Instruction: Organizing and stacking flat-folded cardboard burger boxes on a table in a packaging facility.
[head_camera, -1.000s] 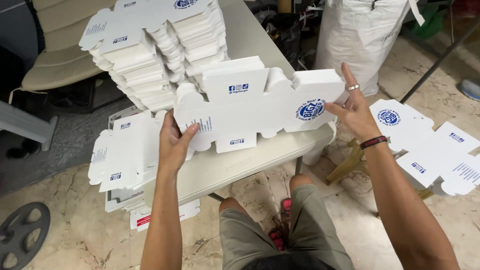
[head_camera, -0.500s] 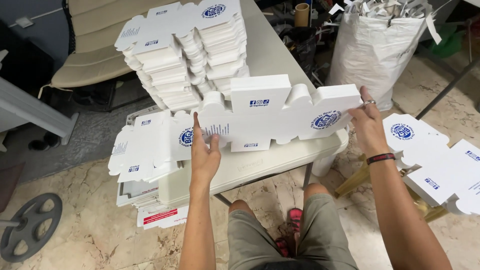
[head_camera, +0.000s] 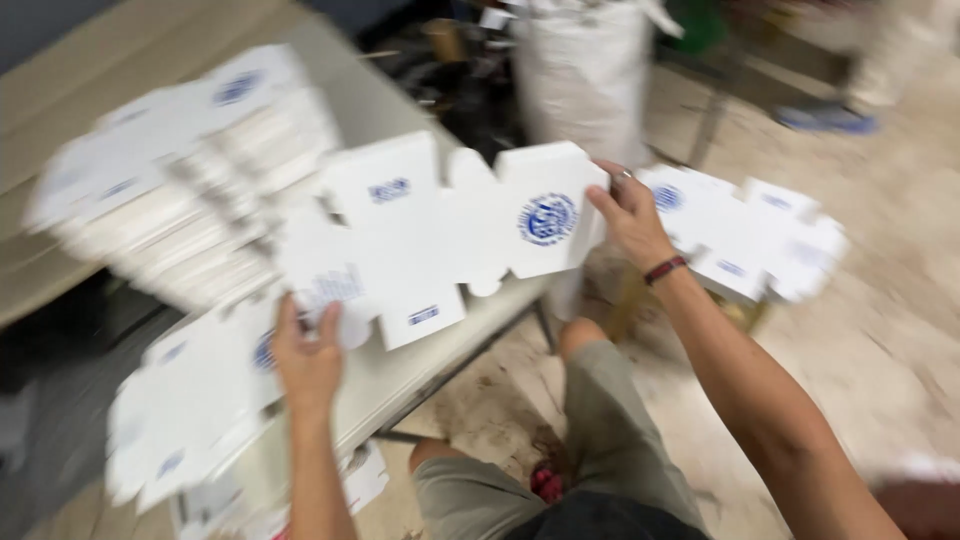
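I hold a flat, unfolded white cardboard box blank (head_camera: 440, 235) with blue printing, stretched out in front of me above the table edge. My left hand (head_camera: 305, 355) grips its lower left end. My right hand (head_camera: 630, 215), with a dark wristband, grips its right end beside a round blue emblem. The picture is blurred by motion. A tall stack of the same white blanks (head_camera: 190, 200) stands on the white table (head_camera: 410, 365) behind the held one.
More flat blanks (head_camera: 190, 410) lie at the table's near left corner. Another pile of blanks (head_camera: 750, 235) rests on a low stand to my right. A large white sack (head_camera: 585, 70) stands beyond the table. My knees are below.
The view has swung and blurred. The held blank has tilted, its left end lower and its right end higher, and both hands still grip it.
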